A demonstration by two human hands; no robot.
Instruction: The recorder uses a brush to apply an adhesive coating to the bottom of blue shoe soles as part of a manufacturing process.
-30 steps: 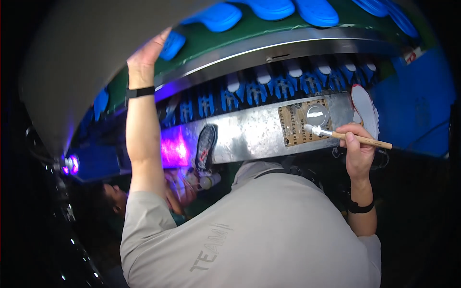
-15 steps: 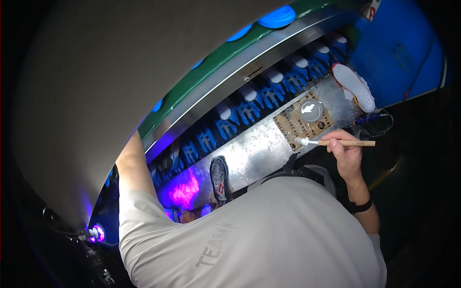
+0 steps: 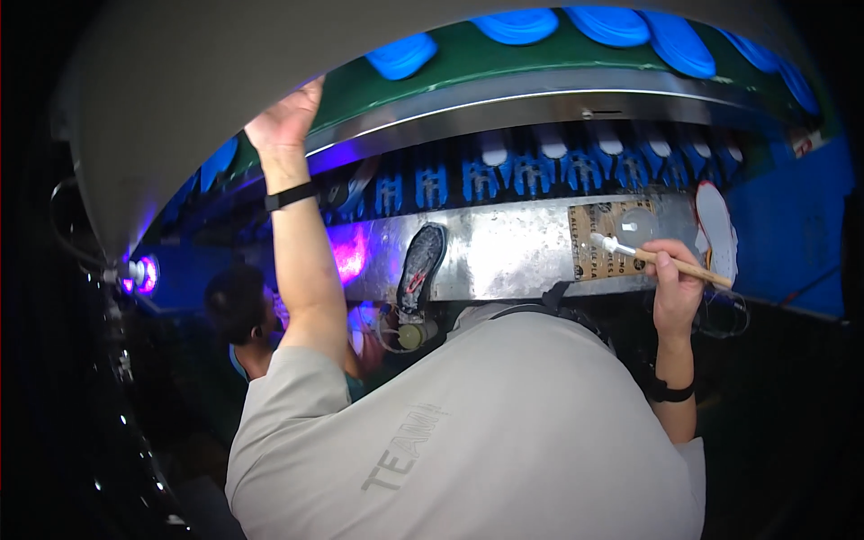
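My right hand (image 3: 675, 281) is closed round the wooden handle of a brush (image 3: 688, 266). The brush's pale tip lies over a brown printed sheet (image 3: 589, 220) on the metal bench. A round translucent pot (image 3: 638, 225) stands on that sheet, just beyond the brush. Raised at the far left, my left hand (image 3: 284, 121) reaches to the edge of the green belt (image 3: 360, 101). A large beige surface covers most of its fingers, so what they hold, if anything, is hidden. A dark shoe upper (image 3: 423, 261) lies on the bench between my arms.
Blue soles (image 3: 513, 27) lie along the green belt. Below its metal rail (image 3: 504, 101) stand several blue clamps (image 3: 531, 171). A white-soled shoe (image 3: 715, 225) leans at the bench's right end. Another person (image 3: 238, 306) is beyond my left arm, near a purple lamp (image 3: 139, 273).
The view has swung left, showing more of the belt and the other person. My left arm has come into fuller view, hand raised. My right hand still holds the brush, now tilted.
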